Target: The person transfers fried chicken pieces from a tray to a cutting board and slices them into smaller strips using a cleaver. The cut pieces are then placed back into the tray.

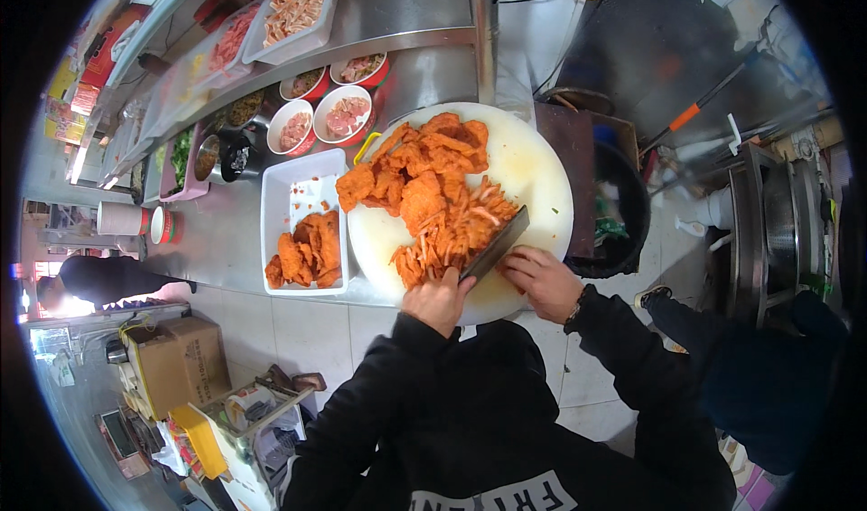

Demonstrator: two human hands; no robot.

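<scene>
On a round white cutting board (545,192) lie several orange-brown fried, battered pieces (433,148). A heap of thin-cut strips (467,223) with pale insides lies beside them. A dark cleaver (498,243) stands slanted along the heap's right side. My left hand (433,304) grips the cleaver's near end, fingers and thumb at the blade; its handle is hidden. My right hand (542,280) is at the board's near right edge, fingers curled beside the blade; whether they touch it is unclear. Left of the board, a white plastic tray (272,192) holds more fried pieces and crumbs.
Paper bowls (345,114) with pink meat stand behind the tray. Above runs a steel shelf (406,40) carrying tubs of sliced food (298,9). Right of the board is a black bin (633,219). Another person's dark-clothed leg (758,375) is at right; a dark-clothed person (112,280) is far left.
</scene>
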